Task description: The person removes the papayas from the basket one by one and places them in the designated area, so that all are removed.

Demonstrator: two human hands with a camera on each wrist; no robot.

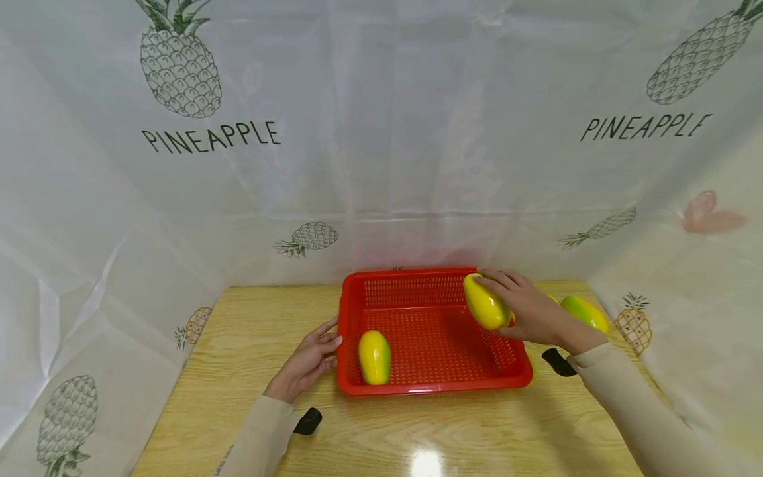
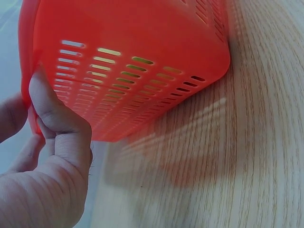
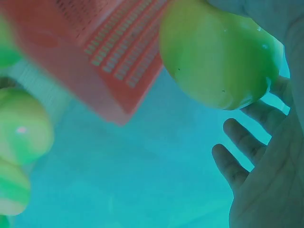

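Right hand (image 1: 530,308) grips a glossy yellow-green mango (image 1: 485,305), held at the right end of the red basket (image 1: 435,386); exact height over the rim can't be told. Left hand (image 1: 306,361) pinches the basket's rim on its own side. Second mango (image 1: 374,358) lies inside the basket, just right of the left hand. More mangoes (image 1: 584,313) lie outside the basket, beyond the right wrist; count unclear, partly hidden by the hand and arm.

Main risk, as judged: slip. Skin looks smooth, and the right wrist view shows two fingertips clear of the mango, so the hold may be weak on that side. If it slips, the fruit could hit the rim near the right hand and end up outside, on the worktop (image 1: 381,430).

Letting go high could make it bounce or roll toward the left hand and knock the mango there. If the left hand pulls up or sideways on the rim, the basket could tilt or slide, shifting the fruit inside and spoiling the right hand's aim. A swing of the right forearm outward could bump the loose mangoes and set them rolling.
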